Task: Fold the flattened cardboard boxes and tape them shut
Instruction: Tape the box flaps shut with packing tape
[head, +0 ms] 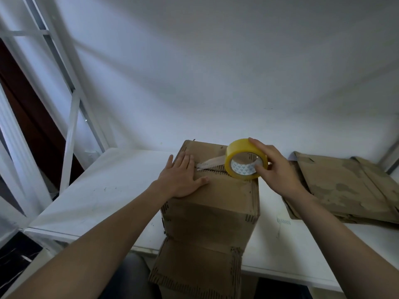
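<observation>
A folded brown cardboard box [218,201] stands upright on the white table [103,190], its top flaps closed along a centre seam. My left hand [183,178] lies flat on the left part of the top, fingers straight, pressing down the end of a strip of clear tape [212,163]. My right hand [274,167] grips a yellow tape roll [245,159] standing on edge at the right side of the top, thumb inside its core. The tape strip runs from the roll to my left fingertips, over the seam.
A stack of flattened cardboard boxes [345,188] lies on the table to the right. A white wall stands close behind the table. A white metal frame [71,126] rises at the left. More cardboard [194,270] hangs below the table's front edge.
</observation>
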Demonstrator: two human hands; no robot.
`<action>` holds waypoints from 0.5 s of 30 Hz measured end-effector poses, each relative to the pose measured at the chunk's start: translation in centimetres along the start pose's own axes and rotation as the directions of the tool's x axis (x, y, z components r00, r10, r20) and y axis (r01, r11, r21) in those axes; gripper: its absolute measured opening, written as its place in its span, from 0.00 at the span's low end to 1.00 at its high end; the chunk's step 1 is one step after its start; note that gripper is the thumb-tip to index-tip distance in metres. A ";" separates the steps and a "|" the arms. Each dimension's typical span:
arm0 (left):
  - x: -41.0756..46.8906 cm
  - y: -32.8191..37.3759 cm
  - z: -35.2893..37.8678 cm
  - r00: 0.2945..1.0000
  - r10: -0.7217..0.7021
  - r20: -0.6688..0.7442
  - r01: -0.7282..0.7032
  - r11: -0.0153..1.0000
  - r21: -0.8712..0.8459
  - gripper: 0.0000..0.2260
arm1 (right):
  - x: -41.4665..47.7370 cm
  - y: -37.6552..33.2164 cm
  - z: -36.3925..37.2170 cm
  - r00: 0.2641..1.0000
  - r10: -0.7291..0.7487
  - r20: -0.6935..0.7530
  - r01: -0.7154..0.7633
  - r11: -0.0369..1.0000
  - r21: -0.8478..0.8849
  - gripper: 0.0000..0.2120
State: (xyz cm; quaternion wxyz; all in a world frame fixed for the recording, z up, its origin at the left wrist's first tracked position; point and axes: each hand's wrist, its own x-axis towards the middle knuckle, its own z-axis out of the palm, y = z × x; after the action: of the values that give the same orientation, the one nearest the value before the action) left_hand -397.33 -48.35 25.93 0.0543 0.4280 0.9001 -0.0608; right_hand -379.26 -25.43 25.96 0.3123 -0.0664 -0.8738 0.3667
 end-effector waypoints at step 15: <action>1.1 4.1 0.2 0.995 0.095 0.015 -0.092 0.986 -0.139 0.45 | 1.6 -1.5 -0.3 0.997 -0.017 0.079 0.031 0.982 -0.186 0.34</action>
State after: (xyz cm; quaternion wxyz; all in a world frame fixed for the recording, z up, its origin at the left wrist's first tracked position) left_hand -394.87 -44.95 25.31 0.0965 0.4642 0.8805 -0.0002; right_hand -380.23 -25.77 27.92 0.2750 -0.0708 -0.9167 0.2812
